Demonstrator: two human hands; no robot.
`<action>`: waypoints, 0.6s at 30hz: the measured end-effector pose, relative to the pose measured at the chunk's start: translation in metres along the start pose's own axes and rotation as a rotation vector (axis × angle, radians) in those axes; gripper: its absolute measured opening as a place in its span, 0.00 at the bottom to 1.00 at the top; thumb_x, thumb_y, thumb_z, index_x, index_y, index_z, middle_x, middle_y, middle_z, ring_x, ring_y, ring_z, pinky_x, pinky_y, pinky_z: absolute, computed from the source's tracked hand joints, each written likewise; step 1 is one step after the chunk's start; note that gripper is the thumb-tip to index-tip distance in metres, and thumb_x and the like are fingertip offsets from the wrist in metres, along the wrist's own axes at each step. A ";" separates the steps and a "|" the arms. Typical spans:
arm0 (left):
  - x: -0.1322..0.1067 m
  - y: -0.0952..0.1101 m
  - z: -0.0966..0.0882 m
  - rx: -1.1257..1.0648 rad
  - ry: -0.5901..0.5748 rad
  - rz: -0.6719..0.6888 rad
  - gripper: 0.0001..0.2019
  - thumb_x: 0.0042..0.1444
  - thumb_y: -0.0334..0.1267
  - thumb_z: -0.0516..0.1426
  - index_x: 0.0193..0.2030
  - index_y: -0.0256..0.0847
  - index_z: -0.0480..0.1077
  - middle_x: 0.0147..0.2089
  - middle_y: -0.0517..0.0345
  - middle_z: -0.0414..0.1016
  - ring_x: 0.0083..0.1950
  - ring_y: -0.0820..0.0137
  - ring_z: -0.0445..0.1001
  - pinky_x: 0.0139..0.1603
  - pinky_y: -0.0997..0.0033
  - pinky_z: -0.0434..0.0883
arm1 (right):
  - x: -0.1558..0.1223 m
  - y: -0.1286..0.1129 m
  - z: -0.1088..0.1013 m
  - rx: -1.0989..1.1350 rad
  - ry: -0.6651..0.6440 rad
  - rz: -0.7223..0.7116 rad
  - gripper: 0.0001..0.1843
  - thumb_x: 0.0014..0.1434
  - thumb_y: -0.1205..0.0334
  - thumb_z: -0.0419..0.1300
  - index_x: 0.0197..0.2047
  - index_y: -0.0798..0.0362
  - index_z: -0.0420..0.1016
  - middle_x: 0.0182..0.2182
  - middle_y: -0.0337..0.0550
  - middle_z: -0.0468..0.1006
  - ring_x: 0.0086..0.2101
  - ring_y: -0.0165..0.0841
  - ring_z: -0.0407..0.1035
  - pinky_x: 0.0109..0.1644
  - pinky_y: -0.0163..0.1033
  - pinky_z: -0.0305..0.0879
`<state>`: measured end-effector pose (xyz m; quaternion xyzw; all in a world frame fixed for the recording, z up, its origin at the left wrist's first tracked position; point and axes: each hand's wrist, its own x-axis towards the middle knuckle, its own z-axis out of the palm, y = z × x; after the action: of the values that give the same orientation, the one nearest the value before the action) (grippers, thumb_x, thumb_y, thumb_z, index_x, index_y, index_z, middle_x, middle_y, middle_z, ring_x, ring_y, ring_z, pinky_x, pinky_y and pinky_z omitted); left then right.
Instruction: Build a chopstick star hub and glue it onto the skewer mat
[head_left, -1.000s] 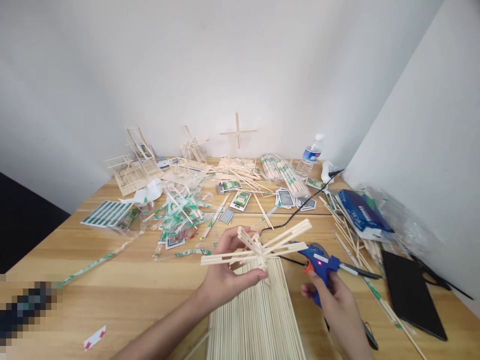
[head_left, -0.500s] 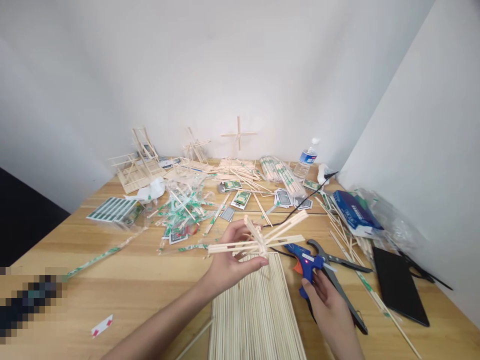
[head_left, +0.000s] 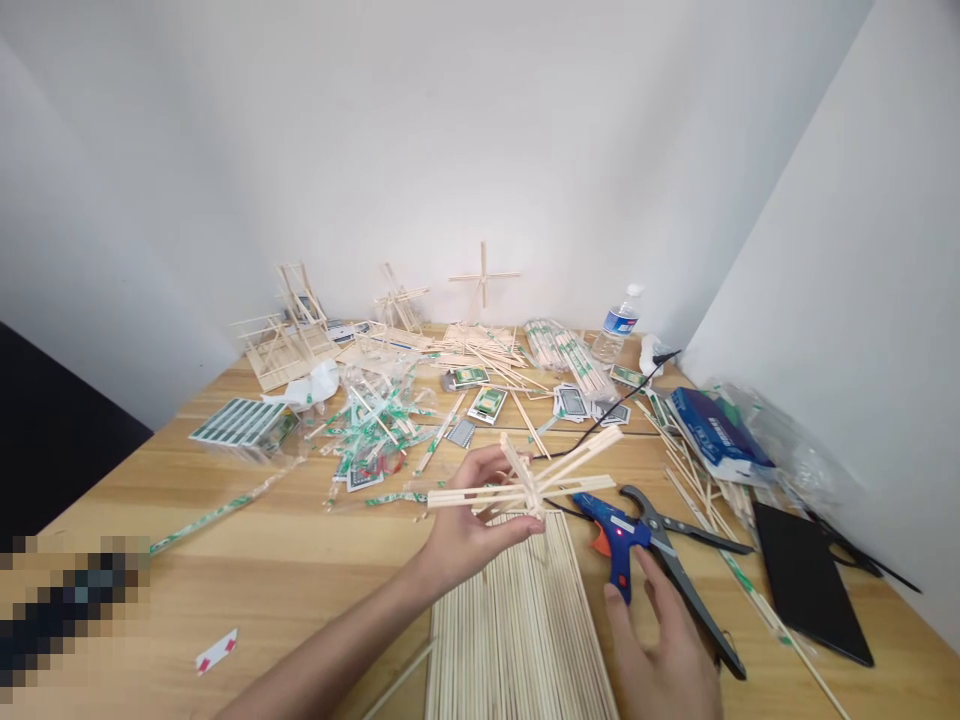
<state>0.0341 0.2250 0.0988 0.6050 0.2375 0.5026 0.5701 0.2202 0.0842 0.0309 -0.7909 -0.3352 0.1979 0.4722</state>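
My right hand (head_left: 664,650) just set the glue gun (head_left: 616,528) down near the front edge of the table (head_left: 300,570), fingers spread beside it. My left hand (head_left: 461,535) pinches the stick star (head_left: 525,485) above the mat (head_left: 517,630). Gluing seems paused.

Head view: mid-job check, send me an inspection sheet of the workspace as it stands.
Surface: light wooden table, planked top.
Job's things: starburst of pale wooden sticks, raised over a flat mat of side-by-side sticks; blue glue gun lying beside the mat, red light on.
Clutter: green-printed clear wrappers, loose sticks, black-handled cutters, blue box, black flat pad, clear water bottle.
Grippers: left hand pinches the starburst; right hand open, thumb at the gun's grip.
Cables: black cord runs from behind the starburst to the far right corner.
Surroundings: white walls; stick cross against the back one.
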 end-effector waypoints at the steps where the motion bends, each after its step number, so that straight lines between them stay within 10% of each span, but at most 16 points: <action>1: 0.000 0.000 0.000 0.010 0.001 0.003 0.30 0.47 0.40 0.72 0.55 0.47 0.66 0.56 0.50 0.77 0.53 0.61 0.78 0.54 0.58 0.74 | -0.006 -0.009 0.000 0.088 0.011 -0.013 0.34 0.55 0.40 0.64 0.60 0.48 0.73 0.60 0.55 0.74 0.61 0.56 0.65 0.65 0.63 0.57; 8: -0.001 -0.003 0.000 0.028 0.010 0.003 0.30 0.49 0.41 0.71 0.56 0.44 0.64 0.56 0.47 0.77 0.53 0.59 0.78 0.53 0.57 0.75 | -0.030 -0.071 0.015 0.924 -0.322 0.034 0.15 0.56 0.52 0.69 0.45 0.47 0.78 0.47 0.52 0.84 0.44 0.46 0.78 0.45 0.50 0.74; 18: -0.002 -0.004 0.000 0.017 0.001 -0.006 0.29 0.51 0.42 0.69 0.57 0.45 0.63 0.57 0.46 0.76 0.51 0.62 0.77 0.53 0.59 0.74 | -0.046 -0.095 0.033 0.953 -0.324 0.019 0.19 0.57 0.47 0.67 0.49 0.47 0.76 0.53 0.54 0.81 0.50 0.50 0.75 0.51 0.56 0.70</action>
<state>0.0344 0.2239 0.0941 0.6089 0.2437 0.4991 0.5664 0.1348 0.1025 0.0982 -0.4496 -0.2694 0.4536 0.7208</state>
